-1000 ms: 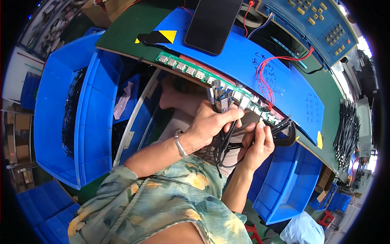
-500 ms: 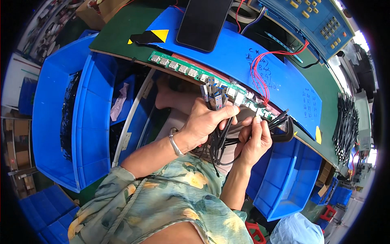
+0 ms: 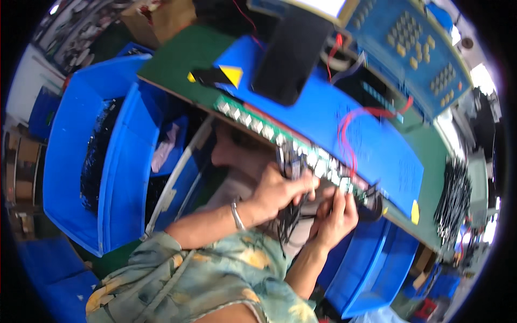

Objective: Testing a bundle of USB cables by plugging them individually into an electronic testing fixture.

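My left hand [image 3: 284,192] is closed round a bundle of black cables [image 3: 288,222], whose metal plugs [image 3: 291,163] stick up past the fingers. The loose cable lengths hang below this hand. My right hand [image 3: 336,215] is closed in a pinch, its fingertips against the front edge of a long green circuit board [image 3: 258,125]. What sits between those fingertips is blurred and mostly hidden. Silvery and white sockets line the board, which lies along the near edge of the bench.
A black phone [image 3: 291,56] lies on a blue sheet [image 3: 318,116] behind the board. Red wires [image 3: 347,126] run toward a blue instrument [image 3: 417,48]. More black cables [image 3: 453,202] lie at the right. Blue bins [image 3: 124,177] stand left and right [image 3: 371,269].
The whole view has shifted, so bench and hands appear lower, and the picture is blurred. Both hands stay at the board with nearly the same grips.
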`<state>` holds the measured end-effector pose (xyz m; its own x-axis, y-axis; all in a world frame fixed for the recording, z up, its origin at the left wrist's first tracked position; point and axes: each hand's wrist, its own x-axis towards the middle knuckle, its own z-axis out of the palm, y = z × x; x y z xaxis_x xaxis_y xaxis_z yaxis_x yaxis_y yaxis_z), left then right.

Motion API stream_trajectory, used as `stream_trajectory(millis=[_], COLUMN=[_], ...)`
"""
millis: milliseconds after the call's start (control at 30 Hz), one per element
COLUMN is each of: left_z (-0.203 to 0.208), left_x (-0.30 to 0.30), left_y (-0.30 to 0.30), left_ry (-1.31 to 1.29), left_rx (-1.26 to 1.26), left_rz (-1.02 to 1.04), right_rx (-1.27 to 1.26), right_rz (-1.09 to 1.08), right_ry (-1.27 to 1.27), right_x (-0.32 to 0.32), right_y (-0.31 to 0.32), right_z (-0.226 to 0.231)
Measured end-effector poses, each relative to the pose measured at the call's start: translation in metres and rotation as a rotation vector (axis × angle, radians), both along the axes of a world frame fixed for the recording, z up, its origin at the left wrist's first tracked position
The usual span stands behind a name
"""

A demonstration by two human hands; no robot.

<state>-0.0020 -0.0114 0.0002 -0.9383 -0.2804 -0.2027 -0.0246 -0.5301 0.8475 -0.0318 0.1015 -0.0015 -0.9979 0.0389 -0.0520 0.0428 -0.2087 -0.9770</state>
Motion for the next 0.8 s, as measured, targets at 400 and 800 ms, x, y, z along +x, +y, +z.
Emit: stream_trajectory(millis=[400,800], left_z=[-0.013,-0.007], left_x=[0.014,-0.001], left_y=[0.010,0.000], left_ry=[0.067,0.059], left_rx=[0.068,0.101], left_rz=[-0.003,0.000], right_rx=[-0.029,-0.147], right_rz=[0.023,0.179], right_ry=[0.038,-0.042], right_x=[0.013,0.024], right_y=[0.009,0.006], right_z=[-0.007,-0.007])
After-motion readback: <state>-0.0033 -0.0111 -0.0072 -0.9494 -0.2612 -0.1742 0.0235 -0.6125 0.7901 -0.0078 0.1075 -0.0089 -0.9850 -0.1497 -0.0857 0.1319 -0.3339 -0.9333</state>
